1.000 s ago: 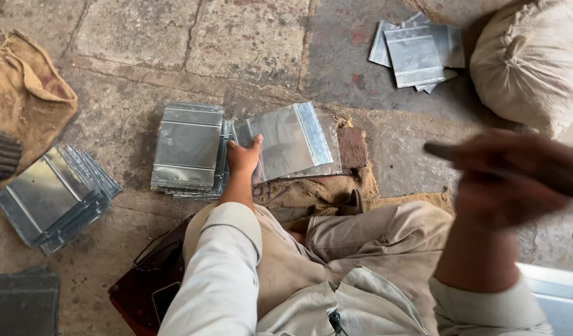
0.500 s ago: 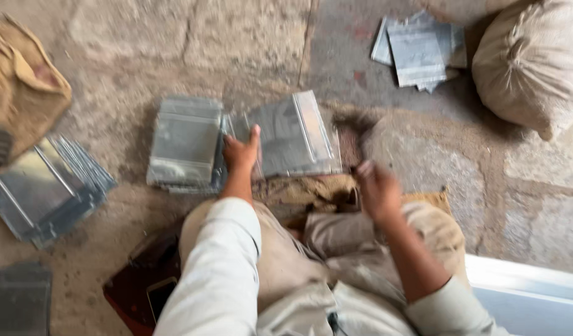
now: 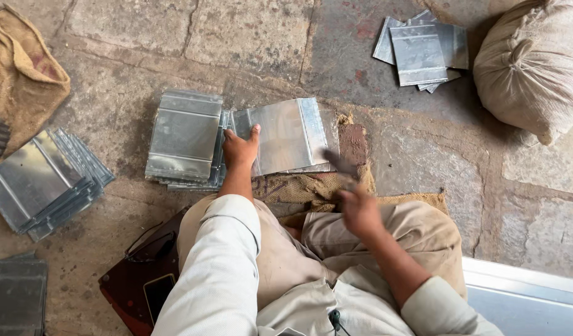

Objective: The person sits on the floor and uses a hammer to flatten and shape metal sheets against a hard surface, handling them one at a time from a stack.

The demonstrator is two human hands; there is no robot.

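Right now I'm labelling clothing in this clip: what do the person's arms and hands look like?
Both hands, left hand and right hand, are bare, no gloves or rings visible. Long off-white cloth sleeves cover both arms, the right one pushed up the forearm. The right hand is motion-blurred.

I see my left hand (image 3: 240, 149) pressed flat on a shiny metal sheet (image 3: 286, 134) lying on the stone floor (image 3: 423, 155), just beside a stack of sheets (image 3: 184, 137). My right hand (image 3: 358, 208) is blurred, gripping a dark tool (image 3: 337, 163) above burlap cloth (image 3: 299, 186). More sheets (image 3: 420, 53) lie near a sack (image 3: 532, 65).
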